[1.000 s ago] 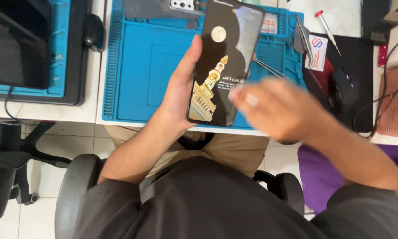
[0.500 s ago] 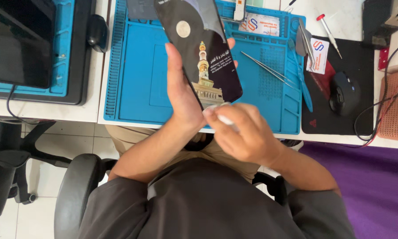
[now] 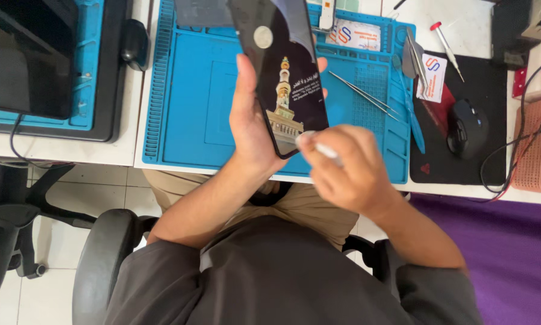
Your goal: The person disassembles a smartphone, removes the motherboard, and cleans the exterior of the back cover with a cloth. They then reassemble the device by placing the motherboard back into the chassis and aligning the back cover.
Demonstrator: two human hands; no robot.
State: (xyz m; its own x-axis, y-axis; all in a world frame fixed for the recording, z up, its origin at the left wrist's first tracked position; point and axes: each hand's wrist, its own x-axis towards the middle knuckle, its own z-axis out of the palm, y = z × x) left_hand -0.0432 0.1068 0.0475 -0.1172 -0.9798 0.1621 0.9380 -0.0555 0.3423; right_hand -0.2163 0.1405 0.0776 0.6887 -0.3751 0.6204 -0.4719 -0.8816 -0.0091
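Since the earlier frame, the right hand (image 3: 349, 174) has come in close under the phone (image 3: 282, 78), which now stands more upright above the blue mat (image 3: 192, 90). Left hand (image 3: 249, 120) grips the phone by its edges. Right hand is closed on a thin white tool (image 3: 321, 147), tip at the phone's lower edge. Phone looks whole; prying seems barely begun. Tweezers (image 3: 361, 93) lie unused on the mat.

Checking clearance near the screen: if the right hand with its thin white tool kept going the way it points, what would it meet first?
Probably the phone: the right hand aims its white tool at the lower edge, seemingly already touching.
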